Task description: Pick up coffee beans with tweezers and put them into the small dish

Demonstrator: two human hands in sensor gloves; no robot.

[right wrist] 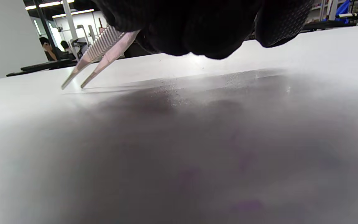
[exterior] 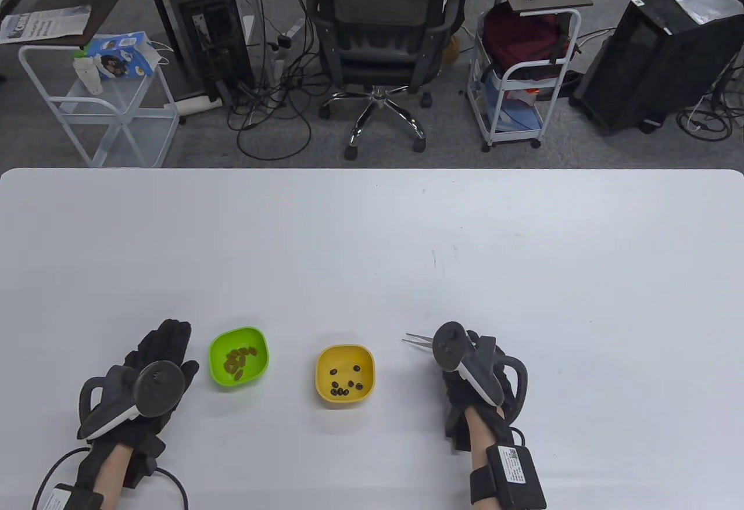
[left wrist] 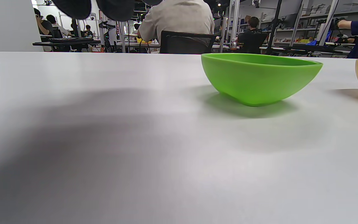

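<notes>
The white table (exterior: 372,231) is carrying everything near its front edge. The left hand (exterior: 152,370) is lying flat just left of the green dish (exterior: 239,356), fingers stretched forward and holding nothing. The right hand (exterior: 472,376) is gripping the tweezers (exterior: 419,339), fingers curled around their handle, the two tips slightly parted and pointing left toward the yellow dish (exterior: 345,375). Coffee beans (exterior: 345,385) are sitting in both dishes.

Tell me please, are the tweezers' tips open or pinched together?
Open: the tweezers show two separate tips with a gap, holding nothing, in the right hand.
</notes>
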